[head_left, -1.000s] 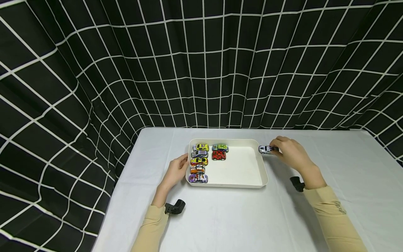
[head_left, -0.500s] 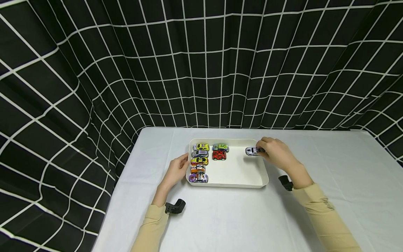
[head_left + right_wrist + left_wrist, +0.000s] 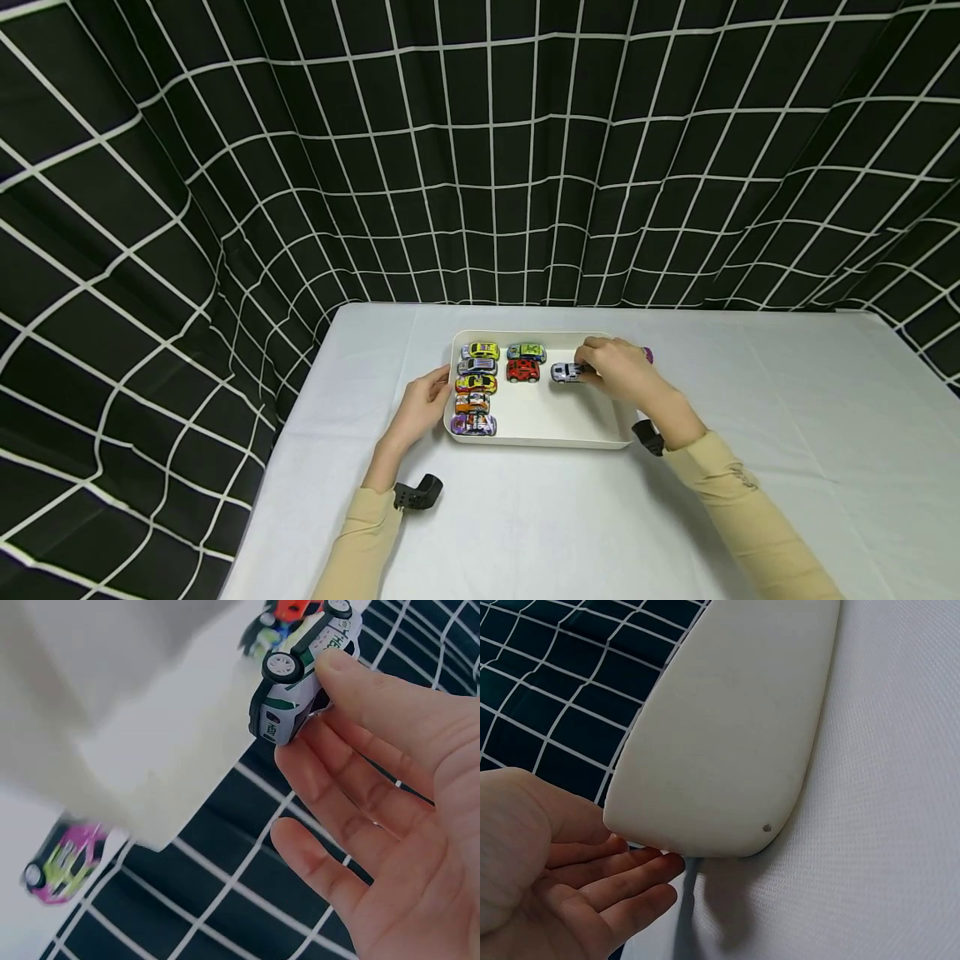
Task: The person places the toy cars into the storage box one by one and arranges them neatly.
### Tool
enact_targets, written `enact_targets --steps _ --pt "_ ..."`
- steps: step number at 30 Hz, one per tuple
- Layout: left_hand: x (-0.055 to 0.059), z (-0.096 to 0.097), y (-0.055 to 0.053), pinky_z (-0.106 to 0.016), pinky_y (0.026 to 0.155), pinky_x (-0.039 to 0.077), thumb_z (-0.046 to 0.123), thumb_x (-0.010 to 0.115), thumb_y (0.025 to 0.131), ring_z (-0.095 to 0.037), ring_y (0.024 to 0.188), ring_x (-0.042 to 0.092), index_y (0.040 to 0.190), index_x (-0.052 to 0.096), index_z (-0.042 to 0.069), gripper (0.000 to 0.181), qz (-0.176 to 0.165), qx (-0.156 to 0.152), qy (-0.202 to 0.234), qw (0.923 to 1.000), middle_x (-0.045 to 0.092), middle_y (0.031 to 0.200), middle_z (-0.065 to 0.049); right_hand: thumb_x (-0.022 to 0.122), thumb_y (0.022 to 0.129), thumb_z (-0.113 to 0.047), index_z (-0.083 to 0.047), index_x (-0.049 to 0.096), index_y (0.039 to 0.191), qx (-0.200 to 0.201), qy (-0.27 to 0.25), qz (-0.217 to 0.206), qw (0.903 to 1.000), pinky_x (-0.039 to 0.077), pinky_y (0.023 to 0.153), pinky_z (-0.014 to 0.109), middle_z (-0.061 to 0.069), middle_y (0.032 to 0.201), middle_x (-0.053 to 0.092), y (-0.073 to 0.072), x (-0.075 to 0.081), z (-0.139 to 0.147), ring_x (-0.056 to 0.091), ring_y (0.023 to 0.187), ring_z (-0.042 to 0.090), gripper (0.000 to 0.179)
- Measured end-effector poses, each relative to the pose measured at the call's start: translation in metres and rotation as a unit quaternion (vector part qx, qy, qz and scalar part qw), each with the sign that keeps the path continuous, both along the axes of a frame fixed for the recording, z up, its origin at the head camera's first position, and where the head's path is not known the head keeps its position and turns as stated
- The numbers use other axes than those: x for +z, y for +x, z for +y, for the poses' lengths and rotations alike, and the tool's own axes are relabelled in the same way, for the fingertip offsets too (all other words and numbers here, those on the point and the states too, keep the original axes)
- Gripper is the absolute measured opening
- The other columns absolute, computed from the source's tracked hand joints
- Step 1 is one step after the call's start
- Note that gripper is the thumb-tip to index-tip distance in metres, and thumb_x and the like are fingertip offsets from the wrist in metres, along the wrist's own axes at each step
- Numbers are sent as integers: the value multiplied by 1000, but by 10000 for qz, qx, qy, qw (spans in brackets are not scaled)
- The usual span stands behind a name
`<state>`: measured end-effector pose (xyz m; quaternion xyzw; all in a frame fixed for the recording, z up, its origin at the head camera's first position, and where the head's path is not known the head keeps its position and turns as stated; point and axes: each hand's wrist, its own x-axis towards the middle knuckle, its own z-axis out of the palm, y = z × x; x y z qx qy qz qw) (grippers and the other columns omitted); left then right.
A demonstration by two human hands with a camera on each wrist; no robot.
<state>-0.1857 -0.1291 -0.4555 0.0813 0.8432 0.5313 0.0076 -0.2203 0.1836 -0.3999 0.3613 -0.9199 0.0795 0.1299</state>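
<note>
My right hand (image 3: 622, 371) pinches a silver-white toy car (image 3: 566, 372) between thumb and fingers, over the right half of a white tray (image 3: 555, 442). Its wheels and green side markings show on the toy car (image 3: 300, 682) in the right wrist view. To its left in the tray sit a red toy car (image 3: 522, 371) and a green-blue toy car (image 3: 527, 352). My left hand (image 3: 420, 408) holds the tray's left end; in the left wrist view the thumb is at the rim and the fingers lie against the outer wall of the tray (image 3: 720, 735).
Along the tray's left side runs a column of several toy cars, among them a yellow-red toy car (image 3: 476, 383) and a purple toy car (image 3: 474, 424). A pink-purple toy car (image 3: 67, 859) stands outside the tray's right end. A black gridded curtain (image 3: 525, 167) hangs behind the white-covered table (image 3: 525, 525).
My right hand has carried the silver-white car leftward from beyond the tray's right rim to inside it, near the red car. The pink-purple car has come into view. My left hand stays put.
</note>
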Motion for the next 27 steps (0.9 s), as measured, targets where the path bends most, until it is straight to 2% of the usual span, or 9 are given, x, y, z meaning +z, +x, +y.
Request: enact_targets --steps 8,15,22,27 --pt "0 1 0 -34 91 50 2 49 94 -34 108 57 132 42 -11 41 -2 10 -12 10000 52 126 -27 80 70 -11 -9 65 78 201 238 -95 9995 51 64 37 4 79 63 -2 -3 -18 60 70 19 17" --pt "-1 0 0 -33 91 50 2 49 94 -34 109 57 132 42 -11 41 -15 30 -22 10000 52 126 -27 79 70 -14 -11 63 74 291 487 -278 9980 50 61 35 1 74 58 -2 0 -33 56 65 15 17" --pt "-2 0 -1 -33 91 50 3 49 94 -34 109 57 132 42 -11 41 9 26 -51 10000 52 126 -27 79 71 -13 -8 65 76 376 513 -673 9957 51 64 38 3 77 60 -3 1 -47 57 67 16 15" --pt "-2 0 -1 -33 90 51 3 49 94 -34 108 58 132 41 -11 42 -5 28 -42 10000 51 126 -27 78 72 -13 -8 58 66 246 538 -1006 9932 41 54 30 -1 67 52 -6 0 -54 42 58 11 22"
